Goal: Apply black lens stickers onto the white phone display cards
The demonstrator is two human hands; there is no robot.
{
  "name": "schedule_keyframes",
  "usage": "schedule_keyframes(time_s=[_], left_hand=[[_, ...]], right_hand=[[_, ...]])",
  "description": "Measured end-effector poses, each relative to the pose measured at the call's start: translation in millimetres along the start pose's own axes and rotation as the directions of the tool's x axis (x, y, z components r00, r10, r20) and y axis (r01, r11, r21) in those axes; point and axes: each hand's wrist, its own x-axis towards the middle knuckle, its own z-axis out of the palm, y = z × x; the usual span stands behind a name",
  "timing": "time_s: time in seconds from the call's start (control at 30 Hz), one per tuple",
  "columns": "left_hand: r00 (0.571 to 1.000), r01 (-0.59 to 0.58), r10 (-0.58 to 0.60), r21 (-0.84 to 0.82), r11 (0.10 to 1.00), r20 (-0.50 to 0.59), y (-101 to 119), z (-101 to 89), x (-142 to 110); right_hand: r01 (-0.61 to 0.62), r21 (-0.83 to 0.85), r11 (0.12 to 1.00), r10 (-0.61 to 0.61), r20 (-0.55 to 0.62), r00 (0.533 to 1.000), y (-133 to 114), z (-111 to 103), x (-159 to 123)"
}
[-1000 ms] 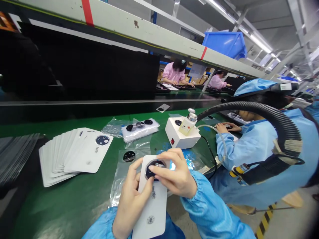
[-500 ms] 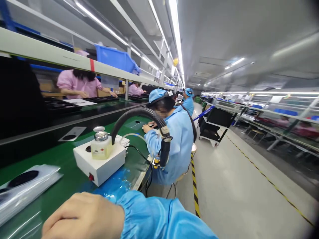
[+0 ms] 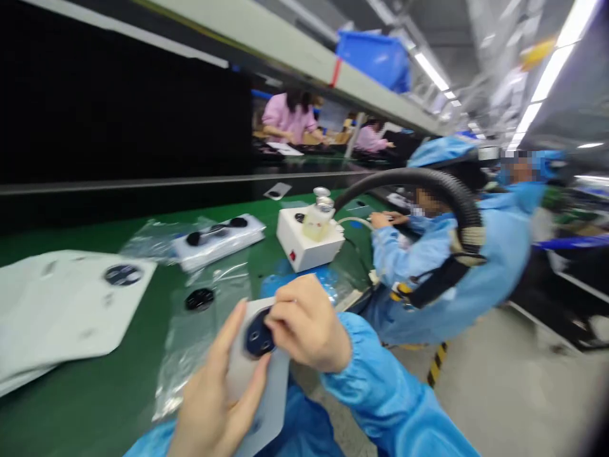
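Note:
My left hand (image 3: 216, 397) grips a white phone back cover (image 3: 269, 397) from the left side, thumb raised along its edge. My right hand (image 3: 307, 324) is closed with its fingertips pressed on the dark round camera ring (image 3: 257, 333) at the cover's top. Both sleeves are light blue. The picture is smeared by head motion.
A fanned stack of white covers (image 3: 61, 311) lies at left on the green belt (image 3: 95, 393). Clear bags (image 3: 190, 343) with dark rings, a bagged white bundle (image 3: 219, 238), a white box (image 3: 307, 244) with a bottle (image 3: 318, 219) stand beyond. A black hose (image 3: 442, 184) and a co-worker in blue (image 3: 476, 273) are at right.
The view swung away to the right along the aisle half a second ago and has come back to the cover. Both hands remain on the cover and ring as one second ago.

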Motion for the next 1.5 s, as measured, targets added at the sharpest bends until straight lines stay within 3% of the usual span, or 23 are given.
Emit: schedule_keyframes(time_s=[0.17,0.47,0.9,1.13,1.37,1.5], left_hand=[[0.987,-0.159,0.162,0.102,0.982,-0.015,5,-2.4,-8],[0.944,-0.322,0.328,0.128,0.938,-0.033,0,-1.2,-7],[0.967,-0.254,0.256,0.092,0.963,-0.012,2,0.7,-5],[0.953,-0.3,0.303,0.086,0.95,-0.022,-1,-0.4,-5],[0.909,-0.405,0.415,0.154,0.901,-0.035,1,-0.5,1],[0.931,-0.357,0.364,0.123,0.926,-0.032,0,1.0,1]], right_hand=[[-0.172,0.155,0.973,0.172,0.016,0.985,-4,-8,0],[-0.192,0.163,0.968,0.184,0.06,0.981,-4,-12,0],[-0.068,0.097,0.993,0.059,0.097,0.994,-2,-2,-2],[-0.198,0.137,0.971,0.196,0.029,0.98,-3,-8,-4],[-0.192,0.133,0.972,0.177,0.116,0.977,-1,-7,-2],[-0.149,0.134,0.98,0.136,0.103,0.985,0,-3,-3]])
